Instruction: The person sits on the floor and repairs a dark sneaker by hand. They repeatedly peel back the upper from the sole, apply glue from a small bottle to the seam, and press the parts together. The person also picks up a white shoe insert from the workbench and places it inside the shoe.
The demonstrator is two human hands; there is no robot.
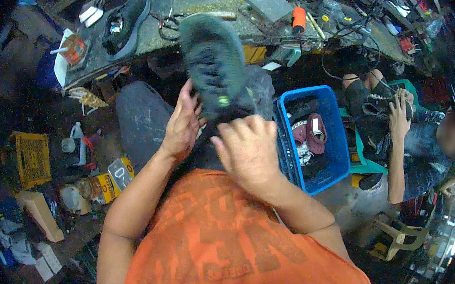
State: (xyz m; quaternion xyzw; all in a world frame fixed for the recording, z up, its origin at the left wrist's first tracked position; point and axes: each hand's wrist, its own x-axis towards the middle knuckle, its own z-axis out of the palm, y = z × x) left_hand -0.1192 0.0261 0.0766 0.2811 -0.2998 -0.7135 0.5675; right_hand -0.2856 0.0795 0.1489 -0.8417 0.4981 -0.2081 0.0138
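Observation:
A dark green-grey sneaker [213, 58] with a black laced upper and a small yellow-green patch near its collar is raised over my lap, toe pointing away; it is slightly blurred. My right hand [251, 152] is closed over the heel end, fingers curled in at the dark collar. Beside the sneaker's left edge is my left hand [182, 124], its fingers stretched upward and slightly apart, the palm turned to the shoe. Some left fingertips are hidden against the dark upper, so how firmly they touch cannot be made out.
A cluttered workbench [164, 7] runs ahead, holding another dark sneaker [126, 25], an orange bottle [298, 20] and an orange tub [73, 49]. At my right stands a blue basket [344, 148] with maroon shoes [316, 134]. Beyond it a seated person [421, 122] handles a shoe. A yellow crate [31, 161] is at left.

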